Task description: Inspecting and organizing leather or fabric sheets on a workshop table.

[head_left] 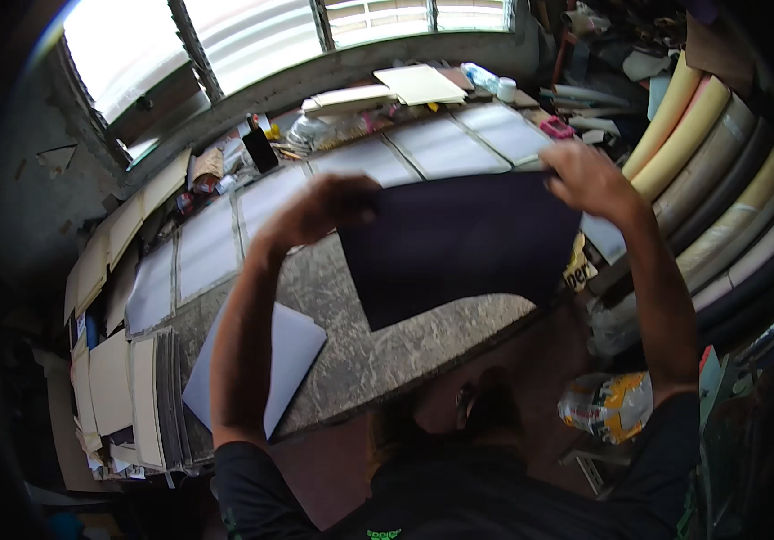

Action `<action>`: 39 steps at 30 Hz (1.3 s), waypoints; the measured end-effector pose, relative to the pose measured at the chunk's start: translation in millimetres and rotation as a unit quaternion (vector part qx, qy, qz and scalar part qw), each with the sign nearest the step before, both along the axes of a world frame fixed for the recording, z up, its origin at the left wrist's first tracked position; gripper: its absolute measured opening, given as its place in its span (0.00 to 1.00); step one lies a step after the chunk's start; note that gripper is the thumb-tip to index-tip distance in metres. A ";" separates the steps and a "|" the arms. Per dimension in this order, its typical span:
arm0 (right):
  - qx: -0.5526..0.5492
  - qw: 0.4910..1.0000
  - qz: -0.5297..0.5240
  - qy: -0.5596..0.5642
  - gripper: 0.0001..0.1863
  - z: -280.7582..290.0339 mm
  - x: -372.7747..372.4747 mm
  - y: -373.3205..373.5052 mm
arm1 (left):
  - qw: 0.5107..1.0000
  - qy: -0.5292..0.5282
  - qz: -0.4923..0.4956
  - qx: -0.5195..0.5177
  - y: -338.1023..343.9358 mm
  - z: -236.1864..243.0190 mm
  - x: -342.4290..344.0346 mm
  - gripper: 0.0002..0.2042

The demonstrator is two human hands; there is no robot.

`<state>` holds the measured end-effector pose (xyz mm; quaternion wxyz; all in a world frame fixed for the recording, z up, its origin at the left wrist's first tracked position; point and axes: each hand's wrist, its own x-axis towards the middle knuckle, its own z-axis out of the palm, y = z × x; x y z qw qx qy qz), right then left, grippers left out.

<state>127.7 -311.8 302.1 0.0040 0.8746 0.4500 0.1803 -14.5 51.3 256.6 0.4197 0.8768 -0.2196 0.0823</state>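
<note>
A dark, nearly black sheet (459,243) hangs stretched between my two hands above the worktable (342,333). My left hand (328,205) pinches its upper left corner, and my right hand (589,180) grips the upper right corner. Both hands are slightly blurred. Whether the sheet is cloth, paper or a leather-like material, I cannot tell. Behind it, a row of white panels (207,247) with grey borders lies along the far side of the table. Beneath my left forearm rests a small stack of white sheets (292,355).
Rolls of material (711,171) stand along the right side. Boards (148,396) are stacked at the table's left end. Cream boards (418,85), a bottle (481,76) and a dark upright object (259,148) sit below the window. A plastic-wrapped bundle (607,405) is at lower right.
</note>
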 end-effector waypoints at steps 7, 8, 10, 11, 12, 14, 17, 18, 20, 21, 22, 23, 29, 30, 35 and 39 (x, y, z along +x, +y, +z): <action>0.040 0.998 -0.036 -0.024 0.16 -15.5 75.9 91.3 | 0.984 -0.057 0.164 0.034 43.8 21.1 31.5 0.06; 0.064 0.996 -0.063 -0.026 0.14 -12.6 74.7 95.5 | 0.980 -0.070 0.186 0.007 33.1 24.9 22.0 0.07; 0.120 0.988 0.010 -0.093 0.12 -19.6 80.5 84.3 | 0.978 -0.093 0.188 0.001 26.5 23.0 7.4 0.07; 0.173 0.968 0.085 -0.161 0.10 -20.6 74.5 83.3 | 0.964 -0.122 0.235 0.037 20.2 16.4 -3.4 0.07; 0.169 0.978 0.071 -0.100 0.07 -24.6 65.7 77.7 | 0.945 -0.151 0.282 0.072 13.5 10.0 -13.7 0.06; 0.185 0.979 0.043 -0.075 0.07 -48.9 44.9 65.3 | 0.932 -0.248 0.237 0.120 0.2 -22.4 -28.6 0.08; 0.176 0.978 0.028 -0.107 0.02 -125.0 28.7 40.4 | 0.928 -0.215 0.286 0.107 -43.0 -83.4 -55.9 0.09; 0.159 0.980 -0.004 -0.116 0.03 -158.0 23.9 35.3 | 0.925 -0.215 0.290 0.118 -52.6 -113.0 -59.7 0.07; 0.146 0.975 0.031 -0.166 0.08 -212.5 3.7 19.6 | 0.905 -0.245 0.275 0.214 -66.2 -171.1 -71.9 0.04; 0.140 0.983 0.012 -0.119 0.09 -238.4 -10.5 12.6 | 0.930 -0.182 0.254 0.195 -72.6 -198.7 -81.1 0.05; 0.126 0.990 0.009 -0.059 0.06 -261.8 -20.6 1.2 | 0.942 -0.170 0.228 0.177 -78.9 -218.8 -89.3 0.07; 0.149 0.988 0.012 -0.047 0.06 -279.8 -32.0 -8.5 | 0.947 -0.162 0.211 0.178 -87.9 -228.7 -97.5 0.08; 0.203 0.979 0.006 -0.021 0.08 -284.0 -57.9 -25.2 | 0.956 -0.141 0.208 0.149 -96.0 -237.4 -121.8 0.11; 0.214 0.977 0.019 -0.007 0.08 -282.3 -59.8 -28.3 | 0.956 -0.138 0.212 0.146 -96.2 -235.3 -124.3 0.12; 0.199 0.980 0.010 -0.001 0.08 -282.0 -60.9 -49.4 | 0.956 -0.143 0.206 0.152 -102.0 -235.6 -127.2 0.13; 0.200 0.980 0.009 -0.008 0.08 -280.8 -70.8 -54.1 | 0.958 -0.141 0.206 0.143 -104.3 -235.1 -131.7 0.13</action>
